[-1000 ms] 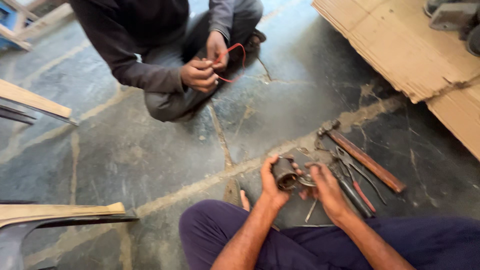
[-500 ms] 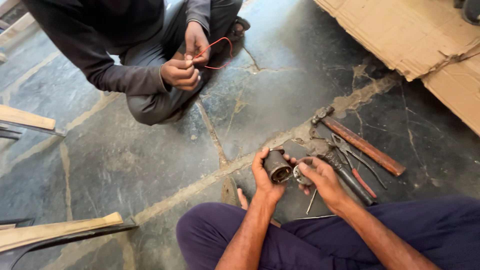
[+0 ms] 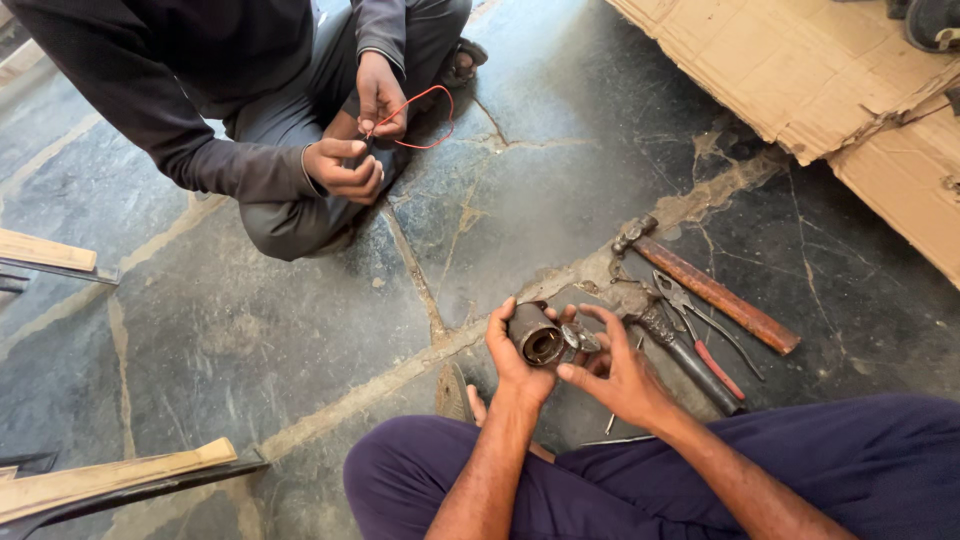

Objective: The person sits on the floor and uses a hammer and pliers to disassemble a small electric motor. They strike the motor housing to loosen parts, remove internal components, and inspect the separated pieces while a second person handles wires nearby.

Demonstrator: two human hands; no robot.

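My left hand grips a short dark metal cylinder, its open end turned toward me. My right hand is beside it, fingers curled around a small metal part held against the cylinder's mouth. I sit cross-legged in purple trousers on a cracked stone floor. Just right of my hands lie a hammer with a rusty brown handle, pliers with red grips and another dark tool.
Opposite me another person crouches in dark clothes, their hands working a red wire loop. Torn cardboard sheets cover the upper right. Wooden strips with metal edges lie at the left and lower left.
The view has drifted so the other person and the tools sit slightly differently in frame. My hands stay together on the cylinder, fingers shifting slightly. The other person keeps handling the red wire.
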